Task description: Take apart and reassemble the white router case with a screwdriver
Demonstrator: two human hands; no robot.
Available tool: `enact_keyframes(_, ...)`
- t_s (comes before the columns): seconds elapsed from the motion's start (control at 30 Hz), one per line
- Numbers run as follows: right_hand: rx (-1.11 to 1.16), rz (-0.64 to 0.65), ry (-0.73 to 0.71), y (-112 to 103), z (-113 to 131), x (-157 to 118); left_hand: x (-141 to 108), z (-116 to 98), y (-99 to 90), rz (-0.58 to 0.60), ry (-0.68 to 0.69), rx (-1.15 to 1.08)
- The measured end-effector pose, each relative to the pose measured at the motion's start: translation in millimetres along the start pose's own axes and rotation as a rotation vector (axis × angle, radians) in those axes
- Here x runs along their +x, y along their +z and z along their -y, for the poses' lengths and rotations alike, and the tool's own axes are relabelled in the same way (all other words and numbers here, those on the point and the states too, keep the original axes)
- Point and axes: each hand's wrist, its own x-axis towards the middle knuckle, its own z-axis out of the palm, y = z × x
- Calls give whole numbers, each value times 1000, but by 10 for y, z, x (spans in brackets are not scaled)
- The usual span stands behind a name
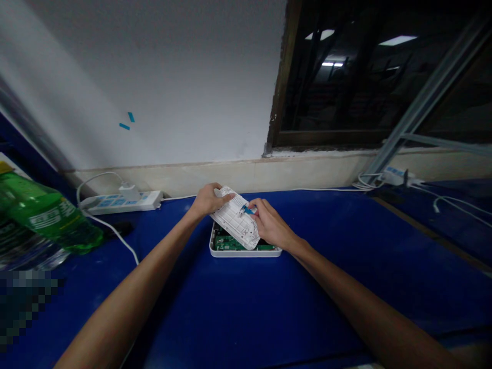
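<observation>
A white plastic housing panel point(237, 219), with vents and ribs on its visible face, is tilted above a shallow white casing point(246, 253). Inside that casing lies a green circuit board point(226, 242), partly covered by the panel. My left hand point(209, 200) grips the panel's upper left end, thumb on its face. Pinched in the fingers of my right hand point(270, 223) is a small blue piece point(248, 210) at the panel's right edge; it may be tape or a ribbon cable, too small to tell.
Against the wall at left lies a white power strip point(123, 201) with a plug and cable. A green bottle point(49, 210) lies at far left. Another power strip point(395, 176) with white cables sits at back right, beside a metal frame point(418, 102). The tabletop point(238, 307) is blue.
</observation>
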Motion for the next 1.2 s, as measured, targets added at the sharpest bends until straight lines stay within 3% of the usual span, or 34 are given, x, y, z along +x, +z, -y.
enact_keyframes(0.23, 28, -3, -31, -37, 4, 1, 11, 53, -23, 24, 3, -5)
enact_keyframes(0.4, 12, -114, -38, -126, 47, -19, 53, 41, -127, 3, 6, -26)
enact_keyframes(0.57, 120, -291, -33, -201, 94, -47, 64, -26, -371, -92, 33, -37)
enact_keyframes(0.77, 156, -290, -3, -293, 109, -99, 64, -69, -572, -305, 100, -100)
enact_keyframes(0.87, 302, -345, 115, -296, 77, -82, 31, -130, -455, -352, 142, -195)
enact_keyframes(1.0, 660, -394, 323, -315, -44, -17, -107, -295, -124, -269, 182, -334)
enact_keyframes(1.07, 742, -425, 431, -367, -143, 1, -211, -400, 44, -146, 166, -563)
enact_keyframes(1.2, 595, -553, 568, -547, -353, -14, -437, -600, 299, 156, 4, -864)
